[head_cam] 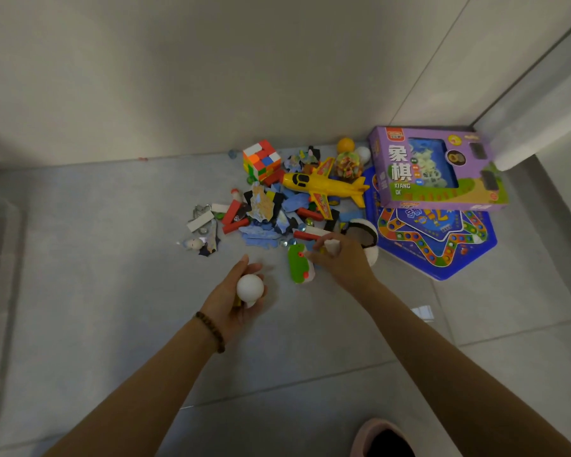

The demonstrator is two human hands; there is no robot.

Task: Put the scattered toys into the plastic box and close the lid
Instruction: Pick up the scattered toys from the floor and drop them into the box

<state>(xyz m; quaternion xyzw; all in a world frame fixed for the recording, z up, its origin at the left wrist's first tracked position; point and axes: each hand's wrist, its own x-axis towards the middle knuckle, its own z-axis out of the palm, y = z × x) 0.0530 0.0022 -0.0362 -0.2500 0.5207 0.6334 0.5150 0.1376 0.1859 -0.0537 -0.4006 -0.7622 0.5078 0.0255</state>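
The left hand (227, 303) cups a white ball (250, 287). The right hand (343, 263) pinches a small white piece (332, 247) beside the green toy (296, 263), at the near edge of the toy pile (277, 206) (the box is not clearly visible). Each hand would do best to fill up before carrying.

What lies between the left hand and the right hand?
Head view: a green toy lies on the floor, nearer the right hand, which grips a white piece; the left hand holds a white ball.
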